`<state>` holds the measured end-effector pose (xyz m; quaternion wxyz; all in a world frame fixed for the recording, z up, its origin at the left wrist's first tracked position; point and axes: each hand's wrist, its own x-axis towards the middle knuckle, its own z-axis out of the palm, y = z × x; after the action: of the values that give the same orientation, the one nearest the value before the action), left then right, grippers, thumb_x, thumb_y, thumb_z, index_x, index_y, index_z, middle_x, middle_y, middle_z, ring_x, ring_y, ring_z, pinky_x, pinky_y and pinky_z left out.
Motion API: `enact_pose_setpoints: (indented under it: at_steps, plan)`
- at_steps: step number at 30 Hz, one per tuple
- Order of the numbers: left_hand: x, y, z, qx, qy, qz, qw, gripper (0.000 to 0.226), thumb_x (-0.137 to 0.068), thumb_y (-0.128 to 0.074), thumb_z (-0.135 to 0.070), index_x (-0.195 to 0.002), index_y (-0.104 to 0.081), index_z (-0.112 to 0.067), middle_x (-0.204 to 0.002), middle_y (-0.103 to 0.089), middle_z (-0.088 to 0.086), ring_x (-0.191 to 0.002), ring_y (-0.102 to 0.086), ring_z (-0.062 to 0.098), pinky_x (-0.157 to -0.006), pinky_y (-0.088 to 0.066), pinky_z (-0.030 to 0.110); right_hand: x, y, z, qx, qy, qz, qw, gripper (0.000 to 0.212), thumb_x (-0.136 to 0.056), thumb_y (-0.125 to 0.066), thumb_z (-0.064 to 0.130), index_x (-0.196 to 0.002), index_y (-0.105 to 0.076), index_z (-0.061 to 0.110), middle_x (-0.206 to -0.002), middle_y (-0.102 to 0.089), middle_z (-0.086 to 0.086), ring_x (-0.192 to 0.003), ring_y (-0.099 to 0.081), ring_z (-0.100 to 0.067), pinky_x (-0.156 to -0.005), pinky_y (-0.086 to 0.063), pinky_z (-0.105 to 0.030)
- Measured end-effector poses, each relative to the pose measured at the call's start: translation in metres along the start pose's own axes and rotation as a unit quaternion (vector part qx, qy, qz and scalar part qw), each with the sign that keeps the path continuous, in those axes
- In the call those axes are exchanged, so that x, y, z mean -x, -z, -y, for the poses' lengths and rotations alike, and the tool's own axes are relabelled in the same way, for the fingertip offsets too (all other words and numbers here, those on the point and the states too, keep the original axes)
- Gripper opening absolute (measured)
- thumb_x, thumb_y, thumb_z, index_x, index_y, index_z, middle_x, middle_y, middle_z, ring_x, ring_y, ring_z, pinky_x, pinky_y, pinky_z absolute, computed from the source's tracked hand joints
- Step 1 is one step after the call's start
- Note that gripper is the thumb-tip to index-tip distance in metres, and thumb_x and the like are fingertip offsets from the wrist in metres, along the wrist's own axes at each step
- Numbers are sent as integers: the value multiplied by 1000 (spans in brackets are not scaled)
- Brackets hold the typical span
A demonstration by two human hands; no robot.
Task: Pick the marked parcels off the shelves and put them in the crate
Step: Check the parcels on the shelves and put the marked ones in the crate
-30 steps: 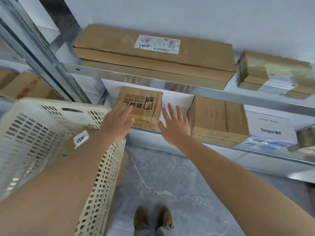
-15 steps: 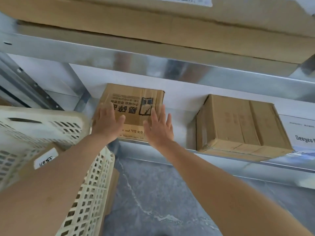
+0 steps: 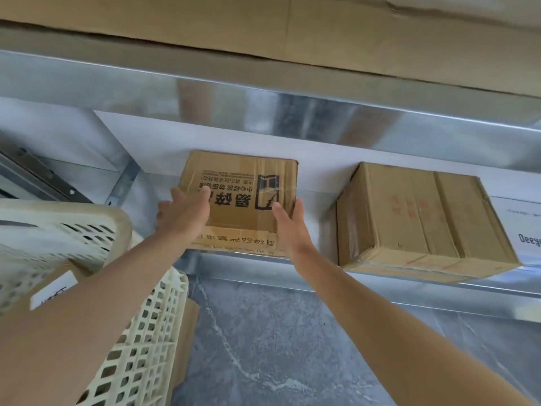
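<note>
- The left hand (image 3: 187, 213) lies against the left side of the printed parcel (image 3: 243, 197). Its fingers reach along that edge and its thumb rests on the top face. The fingers look straight rather than curled, though the hand is a little blurred.
- The right hand (image 3: 288, 227) presses flat on the parcel's right side, fingers straight and thumb laid on the top face.
- The parcel, a brown cardboard box with black printed characters and a broken-glass symbol, sits between the two palms. It is on the lower shelf (image 3: 409, 288), with its near edge at the shelf lip.
- Under the left forearm is the cream perforated crate (image 3: 73, 221), tilted toward the shelf. Inside it lies a cardboard parcel with a white label (image 3: 52, 293).
- Just right of the right hand, apart from the held parcel, a larger taped box (image 3: 418, 224) with faint red print stands on the same shelf.
- Beyond that box, at the far right edge, part of a white carton (image 3: 524, 230) with dark lettering shows.
- Left of the left hand a metal upright (image 3: 123, 183) rises behind the crate.
- Above both hands runs the upper shelf beam (image 3: 292, 112), with a long flat cardboard box (image 3: 292, 30) lying on it.
- Below the forearms is a grey veined floor (image 3: 278, 347).
</note>
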<state>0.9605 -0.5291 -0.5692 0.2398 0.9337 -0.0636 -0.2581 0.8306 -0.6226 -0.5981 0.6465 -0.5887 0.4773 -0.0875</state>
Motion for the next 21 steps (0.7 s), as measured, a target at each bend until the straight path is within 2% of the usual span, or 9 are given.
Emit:
enact_pose_setpoints:
  at_steps: [4,6,8,10,13,16,18,20,21]
  plan:
    - [21,-11,-3,47,-2,34,998,57,-97,-25,-47,-139,-31,-9,-136,-31,19,-120,-41,37,-97,-38,42,7,41,-8,19,-1,-23,1000,65,-99,-37,42,-152,-2,28,-154,-28,4,-139,-31,-20,-109,-26,-32]
    - [23,-13,3,72,5,61,996,54,-99,-21,-46,-128,-43,-6,-133,-40,22,-116,-46,35,-96,-39,39,9,52,-11,30,-9,-29,999,63,-99,-36,44,-152,-5,30,-156,-25,5,-142,-27,-20,-113,-22,-34]
    - [22,-13,9,146,29,105,983,50,-100,-21,-46,-111,-52,-8,-116,-59,17,-98,-57,26,-85,-47,37,11,60,-13,38,-16,-31,999,62,-99,-35,46,-152,-5,32,-157,-23,5,-143,-24,-21,-114,-20,-36]
    - [25,-11,11,225,56,134,964,46,-100,-23,-47,-108,-55,-15,-99,-62,8,-79,-56,17,-71,-45,31,14,63,-16,58,-12,-26,998,66,-98,-35,50,-151,0,34,-158,-22,4,-143,-26,-23,-113,-22,-38]
    - [31,-9,10,273,71,149,948,41,-99,-23,-50,-85,-52,-24,-86,-56,4,-75,-52,16,-82,-39,37,20,64,-20,88,-3,-26,996,74,-95,-38,55,-151,6,36,-157,-22,3,-141,-30,-26,-111,-26,-41]
    - [37,-2,3,292,57,150,943,47,-98,-19,-55,-95,-51,-21,-96,-54,2,-94,-52,21,-96,-35,45,28,68,-22,54,14,-37,998,75,-94,-44,52,-152,0,32,-153,-30,4,-138,-34,-23,-111,-27,-40]
    - [36,2,0,295,42,144,944,48,-96,-16,-58,-106,-48,-23,-108,-49,2,-105,-45,22,-106,-25,52,30,70,-22,20,22,-53,998,67,-94,-48,46,-148,-14,28,-138,-47,4,-124,-46,-22,-105,-35,-39]
    - [37,4,1,296,25,139,945,49,-96,-15,-58,-107,-47,-22,-108,-48,3,-104,-44,21,-102,-26,46,32,69,-20,-2,37,-66,997,44,-94,-52,38,-129,-31,22,-105,-58,4,-97,-54,-16,-88,-45,-35]
    - [37,4,3,303,21,134,943,50,-96,-16,-58,-107,-48,-21,-109,-49,3,-105,-45,21,-99,-27,44,33,69,-20,-10,49,-70,996,32,-94,-53,35,-116,-35,21,-90,-54,4,-84,-52,-13,-79,-45,-32]
